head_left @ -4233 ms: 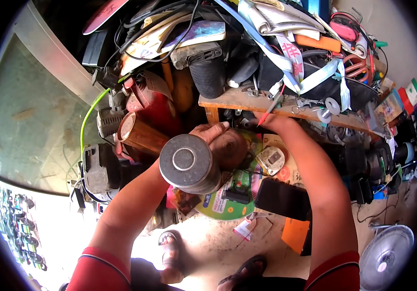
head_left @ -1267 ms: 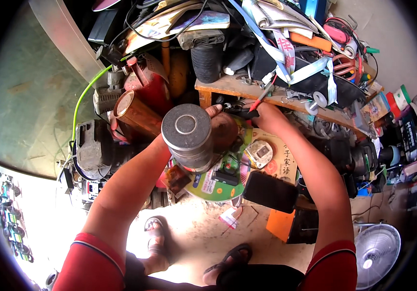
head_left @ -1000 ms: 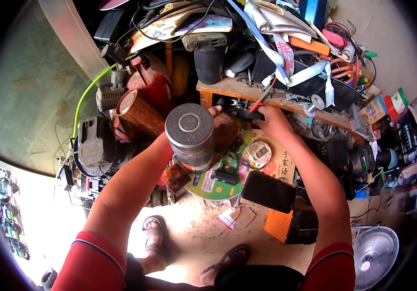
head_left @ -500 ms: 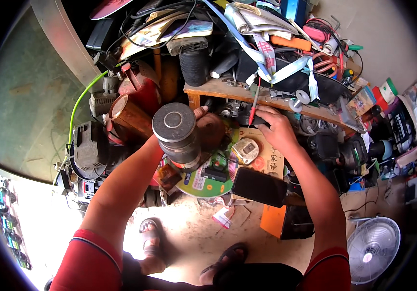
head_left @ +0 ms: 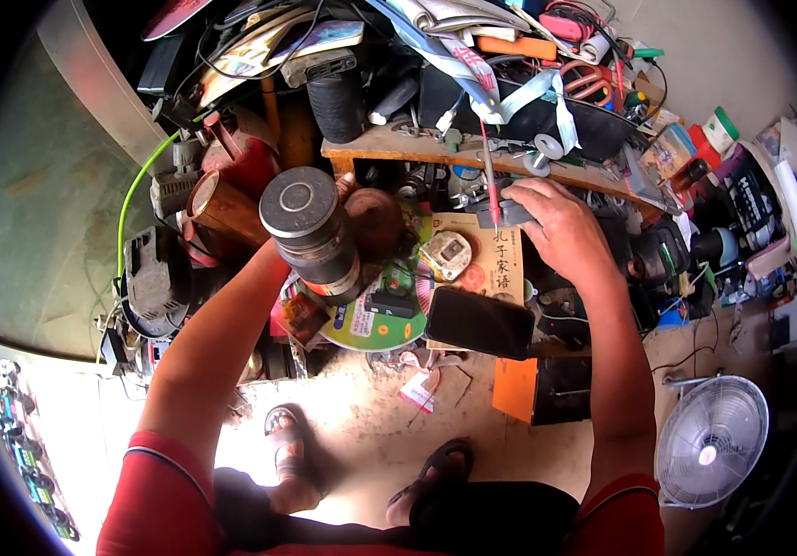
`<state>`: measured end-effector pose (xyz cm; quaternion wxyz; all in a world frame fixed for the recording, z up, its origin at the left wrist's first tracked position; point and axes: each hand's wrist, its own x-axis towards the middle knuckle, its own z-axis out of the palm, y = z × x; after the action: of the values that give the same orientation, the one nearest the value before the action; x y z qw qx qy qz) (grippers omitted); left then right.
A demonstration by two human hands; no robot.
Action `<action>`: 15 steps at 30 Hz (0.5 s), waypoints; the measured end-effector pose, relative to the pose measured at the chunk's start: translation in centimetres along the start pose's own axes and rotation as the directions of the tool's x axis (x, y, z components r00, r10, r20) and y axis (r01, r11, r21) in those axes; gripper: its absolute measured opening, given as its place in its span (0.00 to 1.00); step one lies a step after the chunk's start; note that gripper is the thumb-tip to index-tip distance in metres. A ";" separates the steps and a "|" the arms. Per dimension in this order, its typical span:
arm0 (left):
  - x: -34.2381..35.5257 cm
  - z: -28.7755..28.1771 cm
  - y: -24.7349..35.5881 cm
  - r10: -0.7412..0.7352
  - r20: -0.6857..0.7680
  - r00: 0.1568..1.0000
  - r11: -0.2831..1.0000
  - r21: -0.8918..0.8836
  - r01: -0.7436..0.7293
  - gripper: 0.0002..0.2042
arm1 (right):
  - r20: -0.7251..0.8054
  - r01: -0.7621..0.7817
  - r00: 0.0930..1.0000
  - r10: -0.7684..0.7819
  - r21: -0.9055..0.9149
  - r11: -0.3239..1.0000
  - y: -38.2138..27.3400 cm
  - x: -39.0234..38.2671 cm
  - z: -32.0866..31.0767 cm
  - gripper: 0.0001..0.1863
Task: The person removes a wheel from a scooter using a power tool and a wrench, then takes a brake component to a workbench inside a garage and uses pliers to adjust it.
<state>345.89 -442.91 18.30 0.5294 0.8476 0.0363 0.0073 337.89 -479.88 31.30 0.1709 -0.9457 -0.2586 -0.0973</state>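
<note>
Mostly hidden behind a black-lidded cylindrical jar (head_left: pixel 310 232), my left hand (head_left: pixel 346 185) shows only a bit of finger past the lid. A shaded, rounded brown shape (head_left: pixel 376 224) is beside that finger; what it is I cannot make out. My right hand (head_left: pixel 560 222) has its fingers closed over a dark grey block-like piece (head_left: pixel 513 214) above the far end of a tan book (head_left: pixel 495 269). Close by its fingertips is a slim red-handled screwdriver (head_left: pixel 493 195). On the book sit a round whitish device (head_left: pixel 445 254) and a dark phone (head_left: pixel 480 322).
A wooden shelf (head_left: pixel 417 151) crosses behind, loaded with tools, cables and papers. Left stand a rusty brown cylinder (head_left: pixel 232 211) and a dusty grey power-tool part (head_left: pixel 159 273). An orange-and-black box (head_left: pixel 546 389) is below the phone; a fan (head_left: pixel 713 440) stands at right.
My right hand has moved right with the dark grey piece, and the screwdriver has shifted right too. The whole view has slid, so the bench appears higher and further left.
</note>
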 end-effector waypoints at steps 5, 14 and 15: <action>2.3 -5.2 -6.7 0.257 0.289 0.922 0.919 -0.367 -0.141 0.16 | -0.118 -0.027 0.993 0.014 -0.109 0.994 -0.7 -1.1 -1.6 0.25; -6.5 -9.9 3.4 0.032 0.035 0.999 0.968 -0.249 -0.022 0.20 | -0.183 -0.425 0.899 0.397 -0.160 0.891 -0.8 -2.7 -2.0 0.26; -6.9 -10.7 3.3 0.052 -0.018 0.998 0.990 -0.127 -0.054 0.19 | -0.180 -0.434 0.896 0.406 -0.158 0.887 -0.5 -2.7 -1.8 0.26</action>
<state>338.59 -435.20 26.16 0.5816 0.8127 0.0173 0.0301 335.13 -481.37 32.32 0.1131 -0.9820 -0.0241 -0.1496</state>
